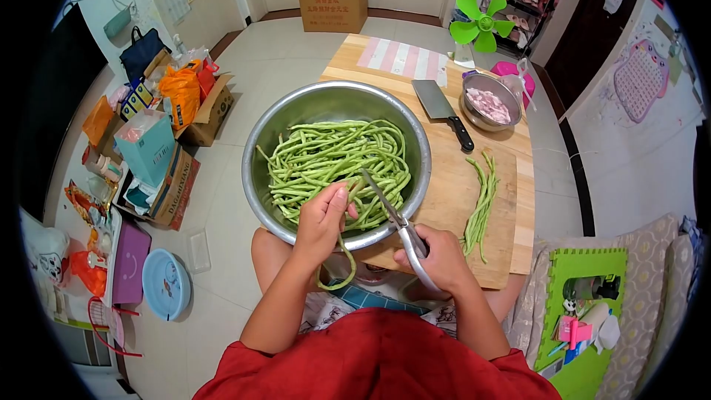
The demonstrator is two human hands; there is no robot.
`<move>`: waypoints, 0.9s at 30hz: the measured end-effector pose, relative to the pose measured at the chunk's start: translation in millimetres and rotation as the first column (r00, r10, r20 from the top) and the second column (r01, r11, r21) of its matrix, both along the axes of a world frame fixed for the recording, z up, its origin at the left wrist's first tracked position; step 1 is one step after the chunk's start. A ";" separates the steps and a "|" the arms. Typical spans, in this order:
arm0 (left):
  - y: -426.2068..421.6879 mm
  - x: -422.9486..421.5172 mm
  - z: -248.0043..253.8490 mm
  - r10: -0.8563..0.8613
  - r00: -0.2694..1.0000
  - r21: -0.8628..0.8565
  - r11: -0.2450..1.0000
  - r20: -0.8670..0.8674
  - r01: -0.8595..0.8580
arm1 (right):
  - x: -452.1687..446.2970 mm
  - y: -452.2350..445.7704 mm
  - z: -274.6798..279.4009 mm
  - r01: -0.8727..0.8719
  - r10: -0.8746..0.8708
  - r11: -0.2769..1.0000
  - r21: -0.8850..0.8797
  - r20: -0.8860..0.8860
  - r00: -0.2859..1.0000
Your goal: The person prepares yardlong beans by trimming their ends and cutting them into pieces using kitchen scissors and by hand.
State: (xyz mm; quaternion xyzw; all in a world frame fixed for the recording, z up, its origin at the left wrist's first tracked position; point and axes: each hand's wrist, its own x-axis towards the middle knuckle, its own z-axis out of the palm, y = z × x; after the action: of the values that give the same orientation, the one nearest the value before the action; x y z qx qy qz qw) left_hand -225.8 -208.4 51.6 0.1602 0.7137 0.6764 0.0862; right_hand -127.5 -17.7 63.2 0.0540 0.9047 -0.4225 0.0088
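Observation:
A large metal bowl full of long green beans stands at the centre. My left hand pinches one long bean over the bowl's near rim, and the bean's lower part hangs in a curve below the hand. Wrapped round the handles of a pair of scissors is my right hand, just right of the near rim. The slightly parted blades point up and left over the beans, close to the left hand's fingertips. Several more beans lie on a wooden cutting board at the right.
Behind the board a cleaver lies on the wooden table, beside a metal bowl of meat pieces. A green fan stands at the far edge. On the floor are a blue basin and cardboard boxes.

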 end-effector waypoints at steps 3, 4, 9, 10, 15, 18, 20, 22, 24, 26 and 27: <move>-2.1 -6.0 -3.2 -0.018 0.999 0.092 0.996 0.051 0.013 | 0.9 -1.0 -1.4 -0.013 0.013 1.000 -0.016 0.017 1.000; -2.9 -9.4 1.2 -0.053 0.995 0.210 0.977 0.082 0.035 | 1.5 -1.6 -2.3 -0.016 0.017 0.999 -0.042 0.025 1.000; -10.0 -19.0 35.0 0.005 0.995 0.481 0.875 0.098 -0.051 | 4.8 -0.4 -1.3 -0.022 0.024 0.998 -0.054 0.030 0.999; -10.6 -21.2 43.2 0.025 0.997 0.527 0.847 0.080 -0.063 | 6.2 1.3 -1.1 -0.006 0.006 1.000 -0.031 0.016 1.000; -13.1 -32.9 58.1 0.354 0.919 0.728 0.674 -0.175 -0.122 | 14.0 6.4 6.9 -0.012 0.015 1.000 -0.027 0.093 0.996; -8.9 -22.9 71.6 0.442 0.849 0.769 0.635 -0.290 -0.067 | 16.0 4.5 6.2 -0.052 0.057 0.998 -0.035 0.144 0.988; -4.9 -15.4 74.9 0.448 0.841 0.774 0.631 -0.303 -0.058 | 16.0 3.6 5.7 -0.054 0.055 0.998 -0.012 0.147 0.988; -4.4 -8.6 75.6 0.472 0.808 0.765 0.643 -0.353 -0.041 | 13.5 1.8 4.3 -0.058 0.061 0.998 -0.024 0.143 0.988; -2.8 -2.7 77.1 0.478 0.796 0.757 0.653 -0.371 -0.039 | 13.4 2.1 6.2 -0.059 0.060 0.998 -0.012 0.137 0.989; -3.5 0.2 77.8 0.475 0.769 0.736 0.677 -0.428 -0.008 | 13.6 1.7 8.3 -0.062 0.061 0.998 0.002 0.132 0.989; -2.7 1.8 79.0 0.469 0.767 0.728 0.685 -0.439 -0.003 | 14.0 1.3 9.8 -0.063 0.065 0.998 -0.020 0.125 0.990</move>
State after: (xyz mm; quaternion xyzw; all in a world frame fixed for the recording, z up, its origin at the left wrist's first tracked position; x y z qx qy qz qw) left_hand -224.0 -211.2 130.7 0.2846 0.4129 0.8111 -0.3010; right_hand -113.5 -16.4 73.0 0.0515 0.9003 -0.4248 0.0798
